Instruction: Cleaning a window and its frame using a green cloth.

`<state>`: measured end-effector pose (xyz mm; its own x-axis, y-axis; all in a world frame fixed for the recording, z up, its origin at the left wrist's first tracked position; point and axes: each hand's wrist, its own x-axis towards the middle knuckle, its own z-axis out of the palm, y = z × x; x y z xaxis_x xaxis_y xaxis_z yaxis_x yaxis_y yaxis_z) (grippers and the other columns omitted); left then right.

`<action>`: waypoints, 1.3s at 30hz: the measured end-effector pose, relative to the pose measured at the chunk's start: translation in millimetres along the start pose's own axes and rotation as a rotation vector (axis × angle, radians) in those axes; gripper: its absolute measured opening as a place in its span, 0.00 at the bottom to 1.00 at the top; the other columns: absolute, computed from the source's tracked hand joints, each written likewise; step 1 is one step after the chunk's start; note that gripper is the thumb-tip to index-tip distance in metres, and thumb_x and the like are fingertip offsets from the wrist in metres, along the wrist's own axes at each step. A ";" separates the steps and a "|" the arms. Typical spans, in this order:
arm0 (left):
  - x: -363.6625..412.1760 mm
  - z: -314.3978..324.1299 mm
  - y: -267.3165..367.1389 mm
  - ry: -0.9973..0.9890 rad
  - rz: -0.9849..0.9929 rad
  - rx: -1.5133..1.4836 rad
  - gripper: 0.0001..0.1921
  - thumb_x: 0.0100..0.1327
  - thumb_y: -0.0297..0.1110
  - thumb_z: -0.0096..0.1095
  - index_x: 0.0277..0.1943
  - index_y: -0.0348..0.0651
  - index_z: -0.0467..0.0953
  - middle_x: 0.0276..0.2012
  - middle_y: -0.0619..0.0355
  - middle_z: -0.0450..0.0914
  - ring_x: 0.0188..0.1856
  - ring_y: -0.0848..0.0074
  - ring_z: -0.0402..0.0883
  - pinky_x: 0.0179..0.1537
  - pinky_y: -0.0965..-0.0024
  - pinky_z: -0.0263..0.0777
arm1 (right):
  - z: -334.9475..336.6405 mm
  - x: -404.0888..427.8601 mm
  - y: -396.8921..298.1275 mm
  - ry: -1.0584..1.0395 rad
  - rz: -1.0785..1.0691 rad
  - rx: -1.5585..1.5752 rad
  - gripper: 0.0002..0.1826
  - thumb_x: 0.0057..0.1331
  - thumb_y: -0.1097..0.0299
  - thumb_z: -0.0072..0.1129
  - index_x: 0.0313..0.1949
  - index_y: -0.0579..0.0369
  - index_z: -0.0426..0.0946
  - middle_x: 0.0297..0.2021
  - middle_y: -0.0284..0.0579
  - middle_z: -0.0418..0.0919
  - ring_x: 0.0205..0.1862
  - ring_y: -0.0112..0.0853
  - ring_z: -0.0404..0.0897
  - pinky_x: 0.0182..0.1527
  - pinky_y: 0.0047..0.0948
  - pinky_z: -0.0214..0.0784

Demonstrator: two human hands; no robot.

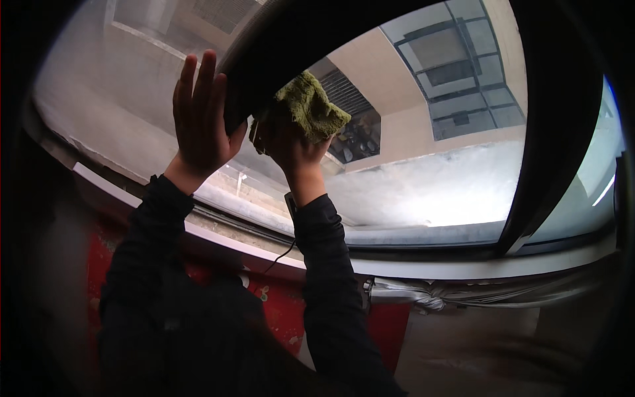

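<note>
My right hand [300, 154] is raised and holds a bunched yellow-green terry cloth [312, 106]. The cloth lies against a dark window frame post [258, 79] and overlaps the glass pane [416, 193] to its right. Part of the fingers is hidden behind the cloth's folds. My left hand [201, 119] is up on the other side of the post, with nothing in it and its fingers spread. Its thumb side is at the post's edge; whether the palm presses on it I cannot tell. Both forearms are in dark sleeves.
A white sill [426, 268] runs below the window. Under it hangs a knotted silvery-grey curtain or sheet [431, 295]. A thin black cord [283, 257] passes over the sill near my right forearm. A second dark post [555, 114] stands at right. A red patterned surface [285, 317] lies below.
</note>
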<state>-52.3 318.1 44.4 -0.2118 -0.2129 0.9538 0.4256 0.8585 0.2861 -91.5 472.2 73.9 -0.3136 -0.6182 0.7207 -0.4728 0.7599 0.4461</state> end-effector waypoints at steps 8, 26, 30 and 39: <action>13.4 1.8 8.8 0.046 0.028 0.291 0.32 0.60 0.35 0.58 0.62 0.31 0.52 0.61 0.40 0.59 0.62 0.49 0.59 0.61 0.55 0.53 | -56.9 -33.1 145.8 0.231 0.035 -0.399 0.29 0.58 0.45 0.44 0.60 0.31 0.62 0.61 0.31 0.60 0.63 0.36 0.60 0.63 0.48 0.44; 79.3 99.4 82.4 0.295 -0.068 0.276 0.24 0.68 0.34 0.41 0.62 0.30 0.54 0.64 0.40 0.52 0.65 0.55 0.53 0.63 0.59 0.49 | -260.4 -355.7 548.4 0.249 0.893 -0.187 0.29 0.68 0.54 0.35 0.60 0.65 0.56 0.59 0.61 0.57 0.61 0.54 0.56 0.63 0.44 0.45; 84.9 118.8 95.9 0.409 -0.131 0.115 0.24 0.70 0.35 0.33 0.64 0.30 0.52 0.65 0.41 0.51 0.67 0.58 0.51 0.65 0.61 0.48 | -243.8 -339.3 547.5 0.554 0.660 -0.246 0.28 0.68 0.54 0.34 0.59 0.64 0.56 0.59 0.60 0.57 0.61 0.53 0.57 0.63 0.42 0.45; 81.8 115.8 93.9 0.375 -0.102 0.121 0.24 0.70 0.35 0.33 0.64 0.31 0.51 0.66 0.42 0.49 0.67 0.58 0.50 0.65 0.60 0.45 | -248.8 -357.1 544.7 0.484 0.747 -0.329 0.31 0.68 0.54 0.37 0.61 0.67 0.51 0.59 0.62 0.56 0.62 0.49 0.55 0.64 0.39 0.43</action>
<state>-131.5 435.4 138.7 0.0977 -0.4364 0.8944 0.3079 0.8679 0.3899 -32.1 1156.9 191.5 -0.0311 0.1454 0.9889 -0.0085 0.9893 -0.1457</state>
